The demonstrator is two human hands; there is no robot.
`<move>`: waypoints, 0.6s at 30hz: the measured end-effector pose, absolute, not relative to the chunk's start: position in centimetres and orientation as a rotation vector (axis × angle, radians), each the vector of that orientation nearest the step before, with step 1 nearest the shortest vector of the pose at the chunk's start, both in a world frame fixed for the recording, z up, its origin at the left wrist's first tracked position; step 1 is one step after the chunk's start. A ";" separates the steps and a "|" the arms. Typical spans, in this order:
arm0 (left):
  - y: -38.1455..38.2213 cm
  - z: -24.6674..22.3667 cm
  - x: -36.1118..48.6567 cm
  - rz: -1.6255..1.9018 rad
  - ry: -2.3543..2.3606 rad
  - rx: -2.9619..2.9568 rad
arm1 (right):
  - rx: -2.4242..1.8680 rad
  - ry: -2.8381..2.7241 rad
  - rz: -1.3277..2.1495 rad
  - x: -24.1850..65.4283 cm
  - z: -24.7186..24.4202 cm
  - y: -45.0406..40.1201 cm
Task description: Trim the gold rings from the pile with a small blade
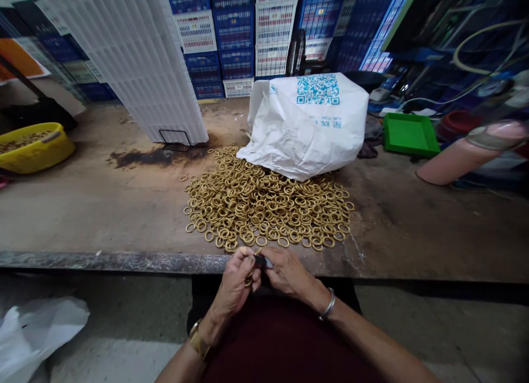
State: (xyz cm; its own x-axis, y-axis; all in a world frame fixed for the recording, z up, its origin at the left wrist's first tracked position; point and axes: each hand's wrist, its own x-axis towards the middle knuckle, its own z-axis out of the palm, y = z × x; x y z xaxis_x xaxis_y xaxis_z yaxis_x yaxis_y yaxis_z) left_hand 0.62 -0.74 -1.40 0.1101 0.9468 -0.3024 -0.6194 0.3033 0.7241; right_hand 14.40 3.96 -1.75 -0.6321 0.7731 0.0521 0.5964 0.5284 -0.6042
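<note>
A large pile of gold-coloured rings (264, 204) is spread on the worktable in front of me. My left hand (235, 281) is closed at the table's front edge, with a gold ring (248, 281) showing between its curled fingers. Close beside it, my right hand (289, 271) grips a small dark tool (261, 261) with a greyish part by the thumb. The tool's dark end meets the left fingertips. Its exact kind is hidden by the fingers. Over the back of the pile lies a white woven sack (309, 132) with blue print.
A yellow basin (37, 151) of small pieces stands at left on the worktable (82, 212). Tall white ribbed panels (136, 58) lean behind. A green tray (411, 134) and pink bottle (467, 154) are at right. Stacked crates (235, 36) line the back; a white bag (49, 328) lies below left.
</note>
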 end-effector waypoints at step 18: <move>-1.7 -0.4 0.4 1.131 0.788 0.507 | -1.642 -2.323 0.540 14.8 -1.8 5.0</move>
